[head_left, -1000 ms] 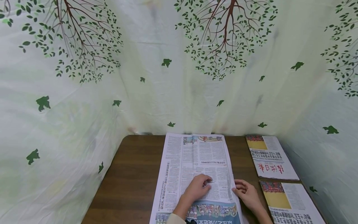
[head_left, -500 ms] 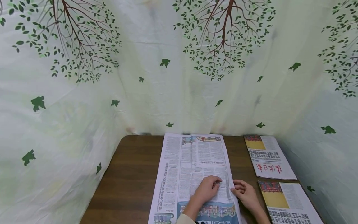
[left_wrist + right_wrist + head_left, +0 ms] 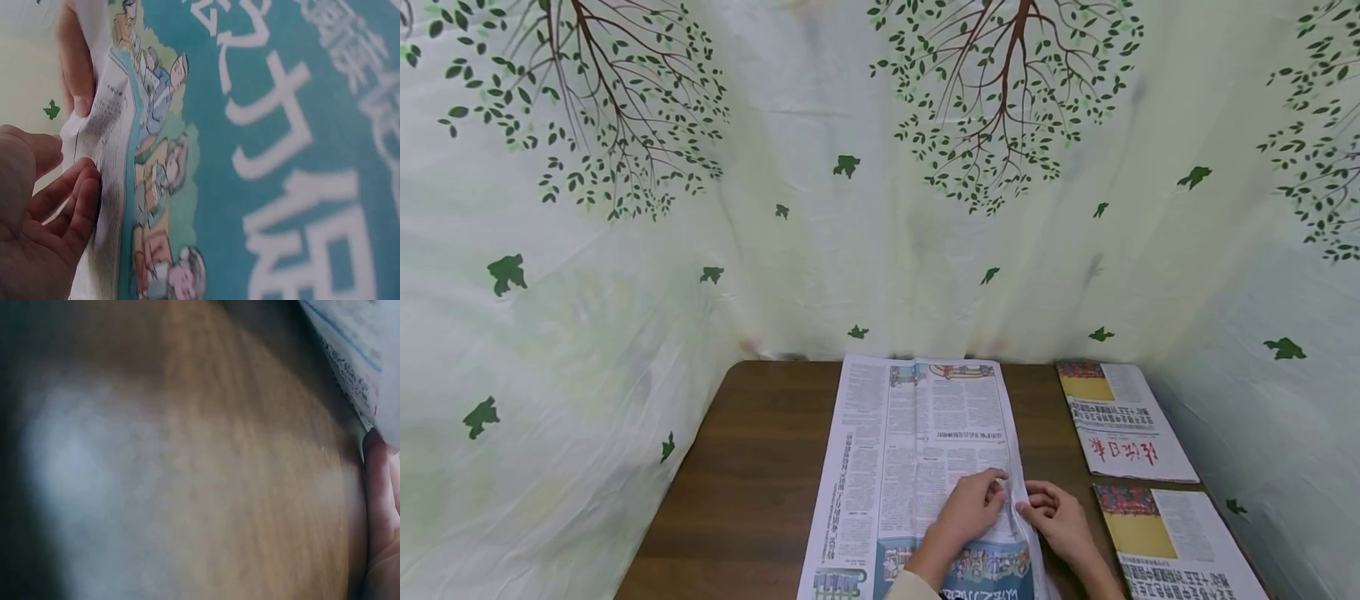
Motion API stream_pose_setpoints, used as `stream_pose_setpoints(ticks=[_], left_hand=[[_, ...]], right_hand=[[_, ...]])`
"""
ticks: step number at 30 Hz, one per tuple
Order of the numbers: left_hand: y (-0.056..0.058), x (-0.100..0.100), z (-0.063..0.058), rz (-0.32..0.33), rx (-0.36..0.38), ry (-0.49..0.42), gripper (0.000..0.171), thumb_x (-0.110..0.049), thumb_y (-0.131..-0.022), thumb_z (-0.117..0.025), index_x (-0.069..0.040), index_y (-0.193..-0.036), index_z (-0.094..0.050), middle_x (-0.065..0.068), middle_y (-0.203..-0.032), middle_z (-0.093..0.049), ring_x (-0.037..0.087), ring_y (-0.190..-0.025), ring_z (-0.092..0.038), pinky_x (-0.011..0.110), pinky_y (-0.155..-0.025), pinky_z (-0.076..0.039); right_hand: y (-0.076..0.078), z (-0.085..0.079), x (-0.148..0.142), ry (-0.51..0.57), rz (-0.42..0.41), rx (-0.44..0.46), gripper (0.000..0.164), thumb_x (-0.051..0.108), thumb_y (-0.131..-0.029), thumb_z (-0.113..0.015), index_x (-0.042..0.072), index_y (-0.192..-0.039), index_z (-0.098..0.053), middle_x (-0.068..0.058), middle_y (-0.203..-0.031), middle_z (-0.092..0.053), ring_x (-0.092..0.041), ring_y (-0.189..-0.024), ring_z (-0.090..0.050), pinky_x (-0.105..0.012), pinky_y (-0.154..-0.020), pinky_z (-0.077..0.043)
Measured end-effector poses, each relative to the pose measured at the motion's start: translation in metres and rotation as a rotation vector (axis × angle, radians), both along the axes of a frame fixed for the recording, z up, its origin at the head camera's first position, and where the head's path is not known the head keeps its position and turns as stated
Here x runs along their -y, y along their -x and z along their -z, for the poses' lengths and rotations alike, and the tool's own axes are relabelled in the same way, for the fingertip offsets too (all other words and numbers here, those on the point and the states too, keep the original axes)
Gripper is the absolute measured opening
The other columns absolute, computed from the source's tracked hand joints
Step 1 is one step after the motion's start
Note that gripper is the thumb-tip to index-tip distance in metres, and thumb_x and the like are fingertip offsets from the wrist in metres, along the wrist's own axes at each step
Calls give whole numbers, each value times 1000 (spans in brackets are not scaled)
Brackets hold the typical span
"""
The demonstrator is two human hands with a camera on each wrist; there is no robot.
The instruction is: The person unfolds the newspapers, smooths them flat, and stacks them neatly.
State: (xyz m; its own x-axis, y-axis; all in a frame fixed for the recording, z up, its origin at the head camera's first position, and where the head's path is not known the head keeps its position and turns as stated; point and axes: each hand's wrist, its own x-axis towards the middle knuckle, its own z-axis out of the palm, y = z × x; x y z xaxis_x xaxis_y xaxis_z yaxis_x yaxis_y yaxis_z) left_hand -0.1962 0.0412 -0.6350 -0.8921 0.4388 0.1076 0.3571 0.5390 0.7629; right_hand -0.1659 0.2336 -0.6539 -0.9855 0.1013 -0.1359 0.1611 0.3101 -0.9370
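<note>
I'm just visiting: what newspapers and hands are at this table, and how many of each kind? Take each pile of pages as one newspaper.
Large newspaper in the middle: 1
Smaller newspapers at the right, one farther, one nearer: 2
Hands, left and right: 2
Total: 5
</note>
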Motion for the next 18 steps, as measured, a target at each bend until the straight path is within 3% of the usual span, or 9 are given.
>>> stream_pose_setpoints(ticks=[5, 10, 14, 18], left_hand=[[1, -3, -2, 61, -71, 117, 38, -24, -104, -57, -26, -142, -63, -7, -107, -73, 0, -87, -62, 19, -75, -49], [0, -4, -4, 64, -128, 186, 36, -24, -104, -56, -27, -138, -66, -6, -107, -70, 2, -85, -59, 19, -73, -47], [-1, -2, -5, 62, -110, 159, 34, -25, -103, -58, -21, -136, -67, -4, -109, -69, 1, -83, -56, 18, -73, -47], [-1, 1, -3, 47, -34, 70, 32, -25, -103, -59, -17, -133, -68, -4, -112, -72, -1, -86, -59, 18, -77, -49]], right_hand=[[1, 4, 1, -55, 5, 10, 46, 15, -85, -84, -2, -125, -67, -5, -83, -75, -8, -66, -64, -21, -62, -51], [3, 7, 1, -87, 8, -1, 45, 16, -84, -84, -1, -123, -68, -3, -80, -74, -8, -67, -65, -22, -63, -52], [2, 5, 1, -89, 6, 13, 46, 19, -85, -85, -1, -124, -68, -2, -79, -73, -8, -68, -65, -21, -64, -52], [1, 2, 1, -72, 10, 23, 45, 21, -87, -84, -2, -123, -68, -3, -79, -74, -7, -67, -64, -21, -64, -51]])
